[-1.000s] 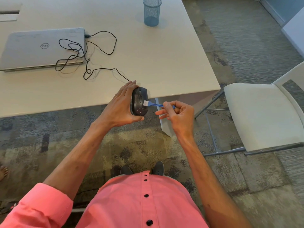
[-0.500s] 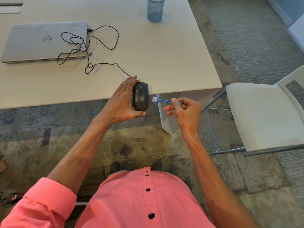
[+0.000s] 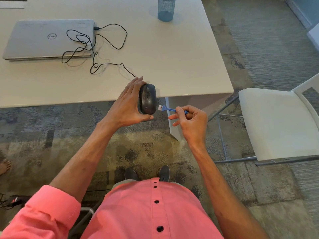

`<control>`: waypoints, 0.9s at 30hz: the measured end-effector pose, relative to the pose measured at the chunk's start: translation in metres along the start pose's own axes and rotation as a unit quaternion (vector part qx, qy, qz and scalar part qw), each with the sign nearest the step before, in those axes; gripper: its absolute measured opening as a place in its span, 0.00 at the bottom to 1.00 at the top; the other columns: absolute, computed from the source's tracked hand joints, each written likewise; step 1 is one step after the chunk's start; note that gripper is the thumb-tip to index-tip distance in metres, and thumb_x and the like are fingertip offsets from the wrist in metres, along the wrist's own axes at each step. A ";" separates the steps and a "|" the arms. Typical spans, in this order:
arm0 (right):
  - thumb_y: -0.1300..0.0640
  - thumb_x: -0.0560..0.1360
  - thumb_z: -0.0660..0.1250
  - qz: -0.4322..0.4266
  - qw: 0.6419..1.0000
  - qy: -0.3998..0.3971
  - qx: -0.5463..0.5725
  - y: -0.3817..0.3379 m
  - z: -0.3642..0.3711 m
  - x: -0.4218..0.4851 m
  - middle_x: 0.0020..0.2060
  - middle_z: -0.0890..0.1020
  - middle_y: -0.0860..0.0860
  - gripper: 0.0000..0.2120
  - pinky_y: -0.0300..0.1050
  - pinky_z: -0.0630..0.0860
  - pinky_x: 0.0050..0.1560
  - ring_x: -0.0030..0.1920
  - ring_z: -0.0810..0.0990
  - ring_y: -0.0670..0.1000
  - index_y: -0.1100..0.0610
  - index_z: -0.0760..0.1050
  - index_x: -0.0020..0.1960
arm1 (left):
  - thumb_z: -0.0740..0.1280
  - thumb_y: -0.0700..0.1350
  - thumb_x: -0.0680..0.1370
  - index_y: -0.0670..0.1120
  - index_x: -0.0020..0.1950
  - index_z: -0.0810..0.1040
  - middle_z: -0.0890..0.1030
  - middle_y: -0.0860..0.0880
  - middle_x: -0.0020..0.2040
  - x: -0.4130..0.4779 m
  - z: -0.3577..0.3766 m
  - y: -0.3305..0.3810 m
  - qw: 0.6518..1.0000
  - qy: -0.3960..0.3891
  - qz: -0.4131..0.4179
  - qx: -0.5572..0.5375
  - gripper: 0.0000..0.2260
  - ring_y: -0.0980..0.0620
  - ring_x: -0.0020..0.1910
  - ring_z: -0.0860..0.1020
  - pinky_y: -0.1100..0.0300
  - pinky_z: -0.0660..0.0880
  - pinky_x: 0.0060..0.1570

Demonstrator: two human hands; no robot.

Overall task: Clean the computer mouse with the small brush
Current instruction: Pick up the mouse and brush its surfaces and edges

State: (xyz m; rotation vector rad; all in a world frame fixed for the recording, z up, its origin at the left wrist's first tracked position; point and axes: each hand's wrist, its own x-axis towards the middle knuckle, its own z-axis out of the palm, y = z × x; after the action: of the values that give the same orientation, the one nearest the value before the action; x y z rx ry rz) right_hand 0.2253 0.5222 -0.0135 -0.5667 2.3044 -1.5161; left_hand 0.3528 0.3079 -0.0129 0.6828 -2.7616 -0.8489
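**A:** What has changed, and what follows from it?

**B:** A second ago the bristles were pressed against the top of the mouse. Now the brush is seen drawn off to the right, its white bristles just beside the mouse's right edge, whether touching or barely clear cannot be told. A stroke across the shell is judged to have been finished. Pale specks are visible on the dark shell, so cleaning is not judged complete.

**A:** And the hands?

**B:** The left hand is clamped around the mouse, fingers behind its left side and thumb under its near end. It is held in the air at the near edge of the surface, top turned toward the camera. The blue handle is pinched in the right hand, between thumb and forefinger. The two hands are kept apart, bridged only by the brush.

**A:** What cannot be made out?

**B:** The underside and left flank of the mouse are hidden by the left hand. The cable is seen running from the laptop toward the mouse, but its end is covered by the fingers. The handle's far end is buried in the right hand.
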 end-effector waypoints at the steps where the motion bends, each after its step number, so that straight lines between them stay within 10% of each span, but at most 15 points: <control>1: 0.51 0.85 0.73 -0.006 1.000 -0.004 0.017 0.000 -0.001 -0.001 0.38 0.91 0.45 0.07 0.63 0.87 0.40 0.33 0.89 0.50 0.53 0.87 0.52 | 0.87 0.63 0.68 0.48 0.90 0.58 0.57 0.48 0.93 -0.001 0.002 0.001 1.000 0.002 0.000 0.002 0.60 0.47 0.93 0.52 0.45 0.55 0.91; 27: 0.51 0.84 0.73 -0.033 0.999 -0.010 0.011 0.005 0.008 -0.002 0.38 0.90 0.44 0.07 0.63 0.87 0.37 0.33 0.89 0.49 0.53 0.87 0.53 | 0.87 0.64 0.69 0.47 0.90 0.59 0.57 0.47 0.93 0.003 0.000 0.001 1.000 0.017 -0.009 -0.012 0.59 0.49 0.93 0.52 0.50 0.54 0.90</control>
State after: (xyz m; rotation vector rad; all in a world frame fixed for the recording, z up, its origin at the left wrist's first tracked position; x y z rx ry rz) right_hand 0.2299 0.5181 -0.0209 -0.6539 2.2716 -1.5569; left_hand 0.3500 0.3075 -0.0122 0.7127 -2.7140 -0.8653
